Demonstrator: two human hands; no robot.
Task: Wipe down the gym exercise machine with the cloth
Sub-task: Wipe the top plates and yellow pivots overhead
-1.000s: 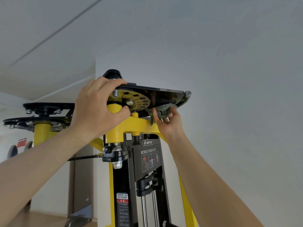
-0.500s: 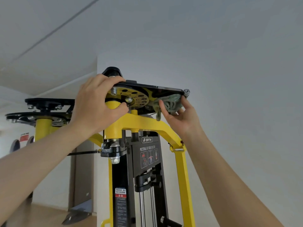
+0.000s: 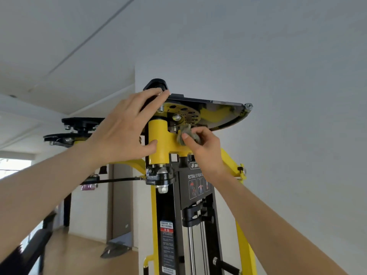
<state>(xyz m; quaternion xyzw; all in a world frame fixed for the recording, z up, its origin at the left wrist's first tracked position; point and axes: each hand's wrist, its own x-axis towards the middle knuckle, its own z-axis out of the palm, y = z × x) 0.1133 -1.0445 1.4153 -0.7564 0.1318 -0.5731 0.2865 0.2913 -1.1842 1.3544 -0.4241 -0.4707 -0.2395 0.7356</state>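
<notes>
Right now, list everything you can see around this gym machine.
exercise machine: one, yellow and black, centre, by the white wall
pivot tube: one, yellow, top of the machine
top plate: one, black, above the pivot tube
perforated disc: one, yellow, under the top plate
placard: one, black with figures, tower front
cloth: one, grey-green, bunched against the yellow crossbar
left hand: one, fingers extended, thumb touching the pivot tube
right hand: one, pinches the cloth

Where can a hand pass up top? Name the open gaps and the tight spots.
Open: the gap under the black plate, right of the right hand, above the sloping yellow leg. Crowded: around the yellow cylinder and perforated disc, where the cloth and left hand sit.
</notes>
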